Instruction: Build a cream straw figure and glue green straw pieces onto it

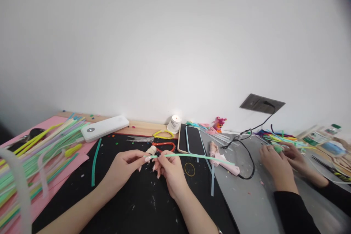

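A long light-green pipe cleaner (pixel 197 156) runs from my fingertips out to the right, above the phones' near end. My left hand (pixel 127 162) pinches its left end between thumb and fingers. Close beside it, my right hand (pixel 171 172) grips the same strip, with its lower fingers curled. A small cream-coloured wound piece (pixel 151 150) shows just behind the fingertips; whether a hand touches it I cannot tell. Behind my hands lie scissors with yellow handles (pixel 163 134) and an orange-red handle (pixel 168 147). A darker green pipe cleaner (pixel 95 162) rests left on the black mat (pixel 131 204).
Pipe cleaners (pixel 52 153) cover pink paper at left, near a white device (pixel 105 128). Phones (pixel 195 140), a paper cup (pixel 174 124) and a pink glue gun (pixel 225 162) with a black cord stand ahead. A co-worker's hands (pixel 278 164) hold something green at right.
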